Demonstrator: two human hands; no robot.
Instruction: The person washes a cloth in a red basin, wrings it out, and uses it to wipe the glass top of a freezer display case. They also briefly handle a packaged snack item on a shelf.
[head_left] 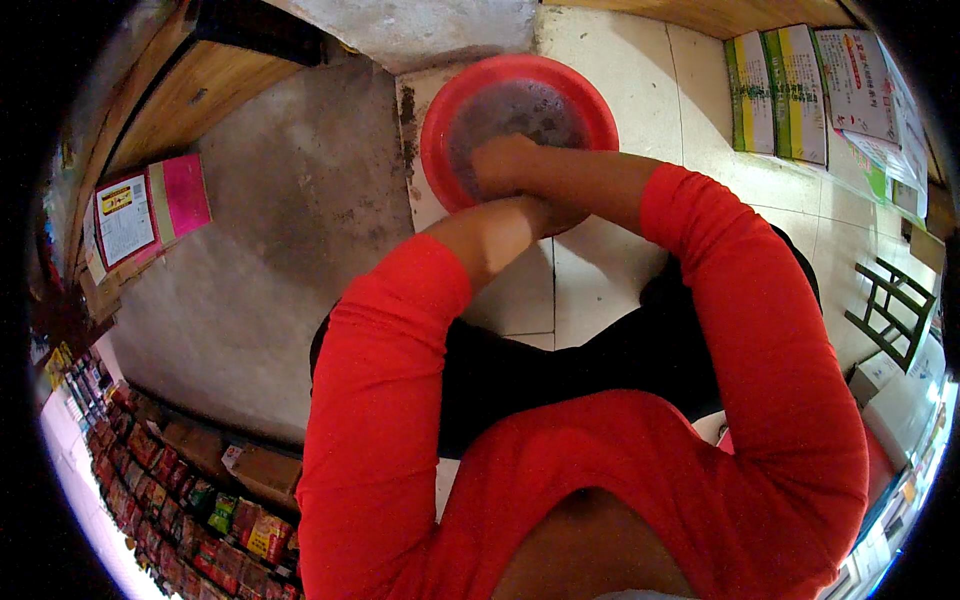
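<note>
A round red basin (603, 115) sits on the floor in front of me, with murky grey liquid (500, 110) and darker patches inside. My forearms cross over its near side, the right one on top. My right hand (503, 165) bends down into the left part of the basin. Its knuckle side is toward me, and its fingers are hidden. Under the right forearm, near the basin's near rim, my left hand (566, 222) is mostly covered. Whether either hand holds anything does not show. Both red sleeves are pushed up toward the elbows.
Green-and-white printed boxes (795, 95) stand at the far right, near a small dark stool (893, 310). Pink and white cards (150, 210) are at the left. Shelves of small colourful packets (200, 515) line the lower left. A wooden cabinet (215, 85) stands at the far left.
</note>
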